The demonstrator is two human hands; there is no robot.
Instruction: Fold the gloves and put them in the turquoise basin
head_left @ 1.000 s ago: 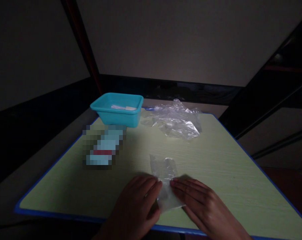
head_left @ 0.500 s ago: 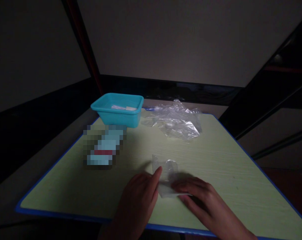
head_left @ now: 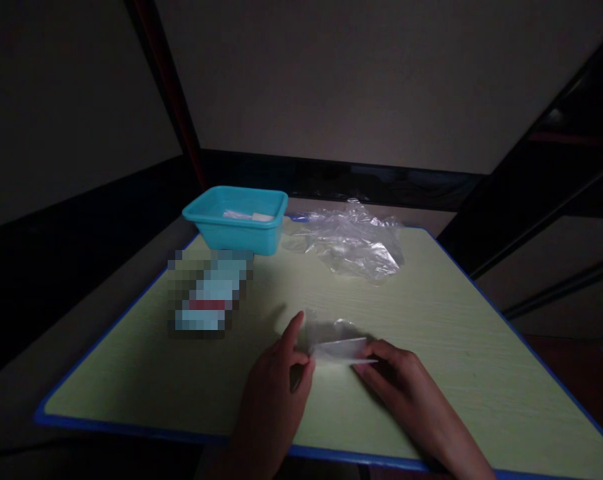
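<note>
A small clear plastic bag [head_left: 331, 330] is near the front middle of the table, its near part folded up into whitish layers. My left hand [head_left: 280, 380] grips its left edge between the thumb and a bent finger, the index finger stretched out along that side. At the right end, the thumb and fingers of my right hand [head_left: 398, 373] pinch the folded layers. The bag's far part lies flat and is hard to tell from the tabletop.
A turquoise plastic basin [head_left: 236, 235] with white items inside stands at the back left. Before it lies a pixelated, flat light-blue object [head_left: 216, 287]. Crumpled clear plastic [head_left: 351, 243] spreads across the back middle, beside a small blue item [head_left: 299, 218]. Blue edging [head_left: 131, 427] rims the pale table.
The near part of the bag has been lifted and folded away from me. My right hand has moved slightly forward, and my left index finger has straightened off the plastic.
</note>
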